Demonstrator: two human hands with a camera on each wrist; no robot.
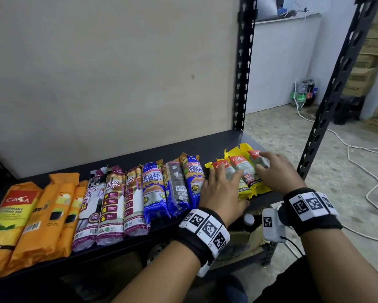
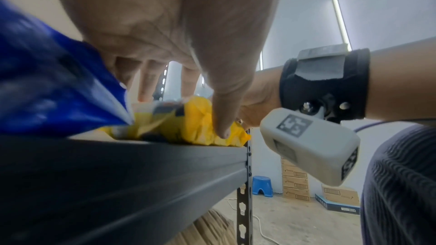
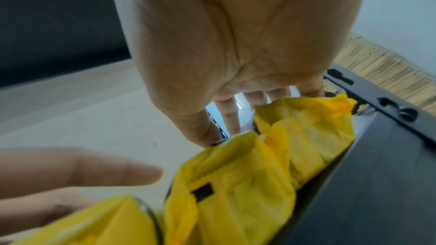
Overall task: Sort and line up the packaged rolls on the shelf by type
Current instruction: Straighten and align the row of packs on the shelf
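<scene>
- From the head view I see a beige wall behind a dark metal shelf [image 1: 161, 154], with a slotted upright [image 1: 242, 68] at the upper right of the frame and a concrete floor with a white cable [image 1: 358, 154] beyond it.
- Packaged rolls lie side by side along the shelf, sorted by colour: orange packs [image 1: 45, 217] at the lower left, purple-and-white drawstring packs [image 1: 111, 204] next, blue packs [image 1: 175, 184] in the centre, and yellow packs [image 1: 240, 171] at the right end.
- The leftmost orange pack is cut off by the frame edge, so I cannot read its whole label.
- My left hand [image 1: 220, 189] lies flat on the yellow packs, fingers spread and straight, covering most of the nearest one's print.
- My right hand [image 1: 275, 171] rests on the far-right yellow pack, fingers extended over its top; that grip is spread, not pinching.
- In the left wrist view the left hand [image 2: 188, 34] fills the upper frame, its thumb [image 2: 224, 118] pressing on crumpled yellow wrapping [image 2: 188, 128] at the shelf edge; a blue pack [image 2: 59, 90] is blurred at the left.
- In the right wrist view the right hand [image 3: 235, 44] hides the far ends of the yellow packs [image 3: 235, 193]; the left hand's fingers [image 3: 94, 170] enter blurred at the lower left.
- Under the shelf, boxes are too dark for me to make out.
</scene>
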